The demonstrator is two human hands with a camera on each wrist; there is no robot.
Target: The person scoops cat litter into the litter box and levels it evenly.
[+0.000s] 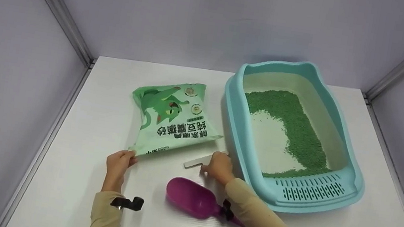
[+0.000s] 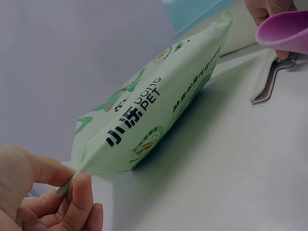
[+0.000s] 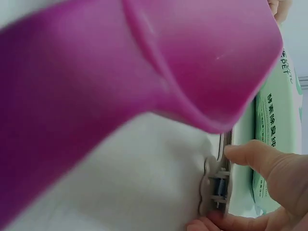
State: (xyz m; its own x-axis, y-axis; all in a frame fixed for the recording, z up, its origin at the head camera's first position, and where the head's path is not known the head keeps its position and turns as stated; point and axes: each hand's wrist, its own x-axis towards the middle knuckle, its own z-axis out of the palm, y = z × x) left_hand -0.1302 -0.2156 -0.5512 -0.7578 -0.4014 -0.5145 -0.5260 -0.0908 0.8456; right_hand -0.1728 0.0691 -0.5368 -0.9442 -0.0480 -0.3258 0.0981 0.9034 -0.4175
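Note:
A green and white cat litter bag lies on the table, printed with a green cat. My left hand pinches its near left corner between thumb and fingers; the left wrist view shows the corner drawn out taut. To the right of the bag, my right hand grips the spring end of a pale sealing clip. In the right wrist view the thumb lies along the clip beside its spring, with fingers at its other end. The clip's far end is hidden under the hand in the head view.
A purple scoop lies in front of the clip, its handle partly under the right sleeve. To the right stands a blue litter box with green litter in it. Walls enclose the table's back and sides.

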